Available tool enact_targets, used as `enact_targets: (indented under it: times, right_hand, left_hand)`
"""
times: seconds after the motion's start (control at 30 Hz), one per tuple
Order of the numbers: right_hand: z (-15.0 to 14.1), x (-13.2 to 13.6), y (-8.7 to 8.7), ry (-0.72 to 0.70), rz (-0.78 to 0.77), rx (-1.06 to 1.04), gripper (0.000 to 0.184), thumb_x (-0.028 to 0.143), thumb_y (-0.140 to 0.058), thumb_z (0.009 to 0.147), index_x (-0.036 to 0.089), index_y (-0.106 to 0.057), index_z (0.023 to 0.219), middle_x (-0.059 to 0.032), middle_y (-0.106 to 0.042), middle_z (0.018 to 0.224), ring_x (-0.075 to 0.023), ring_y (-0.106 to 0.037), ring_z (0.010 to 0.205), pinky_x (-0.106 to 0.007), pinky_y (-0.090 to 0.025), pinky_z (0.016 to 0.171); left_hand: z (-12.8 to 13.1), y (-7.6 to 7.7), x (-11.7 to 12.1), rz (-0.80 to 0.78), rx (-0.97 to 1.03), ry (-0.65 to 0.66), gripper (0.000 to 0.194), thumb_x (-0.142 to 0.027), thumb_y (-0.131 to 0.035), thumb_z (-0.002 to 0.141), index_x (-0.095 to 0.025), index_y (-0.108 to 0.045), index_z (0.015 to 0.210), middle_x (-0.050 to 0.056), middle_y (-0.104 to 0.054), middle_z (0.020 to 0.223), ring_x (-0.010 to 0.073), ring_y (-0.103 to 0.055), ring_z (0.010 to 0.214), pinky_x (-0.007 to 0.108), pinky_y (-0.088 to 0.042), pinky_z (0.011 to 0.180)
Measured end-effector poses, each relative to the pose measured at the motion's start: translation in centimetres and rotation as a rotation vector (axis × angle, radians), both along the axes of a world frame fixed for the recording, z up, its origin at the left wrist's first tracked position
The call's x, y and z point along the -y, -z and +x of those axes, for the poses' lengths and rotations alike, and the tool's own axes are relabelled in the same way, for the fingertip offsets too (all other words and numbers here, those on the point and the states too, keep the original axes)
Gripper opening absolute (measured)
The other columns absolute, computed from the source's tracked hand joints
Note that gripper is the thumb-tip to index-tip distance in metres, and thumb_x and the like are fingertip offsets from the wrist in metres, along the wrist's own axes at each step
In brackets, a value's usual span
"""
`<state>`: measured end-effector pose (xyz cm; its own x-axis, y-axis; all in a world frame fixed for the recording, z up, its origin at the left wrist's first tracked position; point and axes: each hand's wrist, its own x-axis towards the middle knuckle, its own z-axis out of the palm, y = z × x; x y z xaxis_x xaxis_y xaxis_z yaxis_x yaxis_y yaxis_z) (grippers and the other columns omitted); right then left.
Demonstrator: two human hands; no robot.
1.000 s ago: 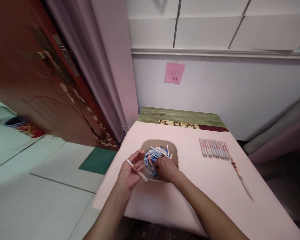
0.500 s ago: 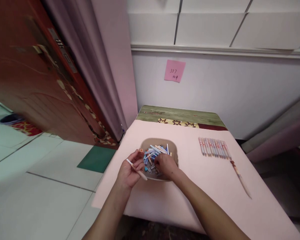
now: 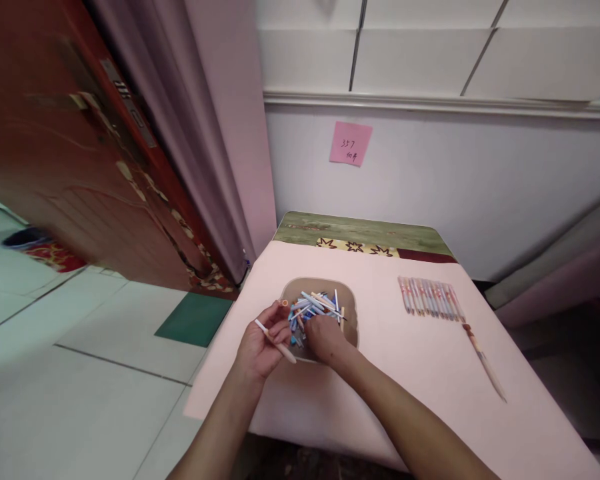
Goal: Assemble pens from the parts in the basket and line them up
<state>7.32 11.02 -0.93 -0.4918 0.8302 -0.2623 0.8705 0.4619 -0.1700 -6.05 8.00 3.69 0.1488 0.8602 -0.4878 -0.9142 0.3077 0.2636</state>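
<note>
A beige square bin (image 3: 349, 293) stands on the pink-covered table, heaped with blue, white and cream pen parts (image 3: 314, 305). At its left side, my left hand (image 3: 265, 337) is palm up with fingers curled round a cream pen barrel (image 3: 283, 349) that has a thin white end. A small piece with an orange ring (image 3: 284, 303) shows at the fingertips of this hand. My right hand (image 3: 326, 337) reaches down into the bin, its fingers bent among the parts. Those fingertips are hidden, so what they touch cannot be seen.
To the right lies a row of several pens (image 3: 430, 298) side by side. A single cream and brown pen (image 3: 485, 363) lies slanted below them. A pink note (image 3: 351, 143) is stuck on the wall behind. A wooden door (image 3: 80, 167) stands at the left.
My right hand has shifted slightly left and down within the bin, its fingers now deeper among the parts. My left hand keeps its hold on the pen barrel, nearly unmoved.
</note>
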Motion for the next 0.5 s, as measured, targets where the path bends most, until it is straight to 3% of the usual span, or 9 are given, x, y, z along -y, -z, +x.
enact_targets:
  times: [0.3,0.5]
  right_hand:
    - [3.0,-1.3,-0.8,0.078,0.001,-0.058,0.025,0.022,-0.052,0.082,0.023,-0.075,0.092,-0.0070,-0.075,0.091,-0.0218,-0.068,0.087,-0.025,-0.048,0.075]
    - [4.5,-1.3,-0.9,0.159,0.028,-0.034,0.024,0.017,-0.055,0.081,0.022,-0.075,0.091,-0.0084,-0.074,0.090,-0.0213,-0.068,0.085,-0.025,-0.048,0.073]
  left_hand:
    - [0.0,-0.1,0.1,-0.002,-0.017,-0.002,0.021,-0.012,-0.044,0.091,-0.007,-0.060,0.079,0.006,-0.066,0.068,-0.0001,-0.034,0.032,0.012,-0.027,0.028]
    - [0.3,-0.1,0.0,-0.007,-0.015,0.009,0.022,-0.013,-0.043,0.092,-0.008,-0.059,0.077,0.006,-0.065,0.067,0.0001,-0.034,0.032,0.012,-0.027,0.029]
